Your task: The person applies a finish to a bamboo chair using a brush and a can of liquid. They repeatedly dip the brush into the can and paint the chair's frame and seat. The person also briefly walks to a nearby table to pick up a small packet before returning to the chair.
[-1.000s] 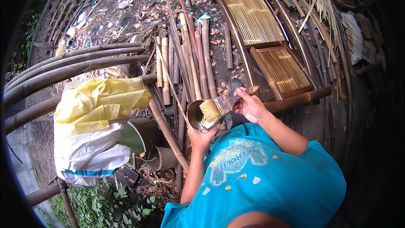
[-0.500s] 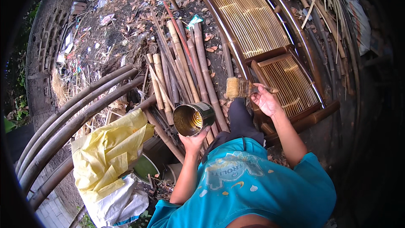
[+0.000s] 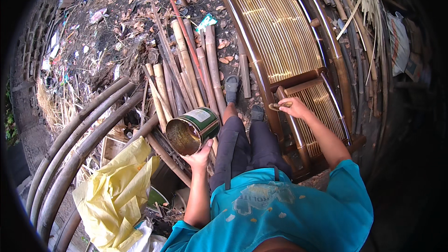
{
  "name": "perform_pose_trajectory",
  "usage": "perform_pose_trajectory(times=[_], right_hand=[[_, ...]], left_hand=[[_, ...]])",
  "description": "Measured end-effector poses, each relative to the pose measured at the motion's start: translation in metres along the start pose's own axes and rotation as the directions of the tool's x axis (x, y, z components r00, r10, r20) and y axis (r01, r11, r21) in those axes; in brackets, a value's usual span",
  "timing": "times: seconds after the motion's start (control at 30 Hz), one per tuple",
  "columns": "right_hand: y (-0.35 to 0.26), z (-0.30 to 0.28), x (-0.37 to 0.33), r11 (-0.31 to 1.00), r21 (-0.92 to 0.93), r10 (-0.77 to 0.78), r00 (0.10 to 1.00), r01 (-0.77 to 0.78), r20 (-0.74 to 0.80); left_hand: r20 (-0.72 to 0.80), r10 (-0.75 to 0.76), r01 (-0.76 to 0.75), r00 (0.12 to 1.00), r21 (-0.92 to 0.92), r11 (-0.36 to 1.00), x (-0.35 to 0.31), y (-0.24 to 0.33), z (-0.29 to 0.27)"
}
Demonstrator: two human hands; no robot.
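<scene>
My left hand (image 3: 198, 156) grips a green paint can (image 3: 201, 117) from below, tilted so that its wide mouth faces me to the left. Its inner wall is coated with brownish stuff. In my right hand (image 3: 297, 108) a paintbrush (image 3: 277, 106) is pinched by the handle. It is seen at a slant, so its bristles barely show. The brush is over the dark frame of a bamboo bench (image 3: 280, 28) with glossy slats; whether it touches cannot be made out. The bench's shorter slatted end (image 3: 317, 112) lies beneath my right forearm.
Several cut bamboo poles (image 3: 212, 65) lie on the ground left of the bench. Long curved poles (image 3: 84, 144) and a yellow sheet (image 3: 114, 191) are at my left. Thin poles and strips (image 3: 361, 28) lie beyond the bench. Litter and dry leaves cover the soil.
My right hand has brought the brush to the bench frame, turning it so the bristles no longer show broadside. The can has shifted left and tilted further. My view has moved; my feet now show.
</scene>
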State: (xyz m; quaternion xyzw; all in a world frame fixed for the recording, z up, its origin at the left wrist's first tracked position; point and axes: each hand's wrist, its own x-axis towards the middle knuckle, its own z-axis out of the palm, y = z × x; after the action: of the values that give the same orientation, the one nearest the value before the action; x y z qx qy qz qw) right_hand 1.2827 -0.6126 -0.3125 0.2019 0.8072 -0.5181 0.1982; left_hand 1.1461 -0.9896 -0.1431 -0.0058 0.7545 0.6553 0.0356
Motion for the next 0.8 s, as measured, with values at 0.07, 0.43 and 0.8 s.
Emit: perform_pose_trajectory(times=[0.07, 0.43, 0.8], right_hand=[[0.016, 0.009, 0.031, 0.989, -0.126, -0.062, 0.991, 0.077, 0.122], [-0.007, -0.075, 0.377, 0.931, -0.326, -0.108, 0.976, 0.166, 0.188], [0.022, -0.005, 0.216, 0.762, -0.514, 0.0, 0.794, 0.393, 0.607]], left_hand=[[-0.029, -0.023, 0.023, 0.999, 0.008, 1.0, 0.017, -0.021, 0.002], [-0.186, -0.294, 0.289, 0.938, -0.054, 0.956, 0.115, -0.078, -0.005], [-0.186, -0.36, 0.355, 0.914, -0.061, 0.933, 0.161, -0.086, 0.018]])
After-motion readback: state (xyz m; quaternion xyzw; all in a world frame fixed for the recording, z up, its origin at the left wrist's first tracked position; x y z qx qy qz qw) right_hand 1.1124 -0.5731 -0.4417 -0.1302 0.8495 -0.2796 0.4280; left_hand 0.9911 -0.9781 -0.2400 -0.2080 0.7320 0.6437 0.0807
